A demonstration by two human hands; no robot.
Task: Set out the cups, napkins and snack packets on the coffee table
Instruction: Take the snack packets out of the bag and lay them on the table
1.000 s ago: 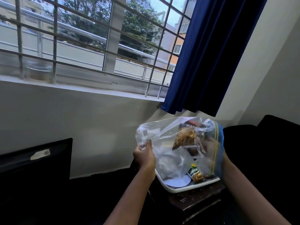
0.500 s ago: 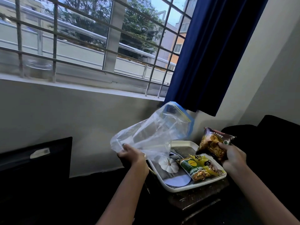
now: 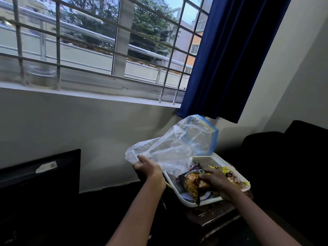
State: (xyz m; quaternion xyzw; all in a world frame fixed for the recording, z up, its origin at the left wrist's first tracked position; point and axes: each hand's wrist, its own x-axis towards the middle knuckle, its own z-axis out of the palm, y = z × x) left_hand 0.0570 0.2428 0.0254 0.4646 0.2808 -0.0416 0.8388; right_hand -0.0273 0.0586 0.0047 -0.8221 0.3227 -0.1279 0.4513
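My left hand [image 3: 148, 166] grips the bottom corner of a clear zip bag [image 3: 177, 148] with a blue seal, held up to the left of a white tray [image 3: 204, 203]. My right hand [image 3: 215, 181] holds a dark "Mixture" snack packet [image 3: 192, 183] low over the tray. A yellow snack packet [image 3: 229, 174] lies on the tray behind that hand. The tray sits on a small dark wooden table [image 3: 214, 213]. No cups or napkins are clearly visible; the packet and my hand cover most of the tray.
A barred window [image 3: 88, 41] with a sill runs across the top, with a glass jar [image 3: 41, 75] on the ledge. A blue curtain [image 3: 227, 55] hangs at the right. Dark furniture stands at left [image 3: 39, 174] and right [image 3: 292, 166].
My right hand has pulled the Mixture packet out of the bag and brought it down over the tray. The left hand has swung the emptied bag off to the left.
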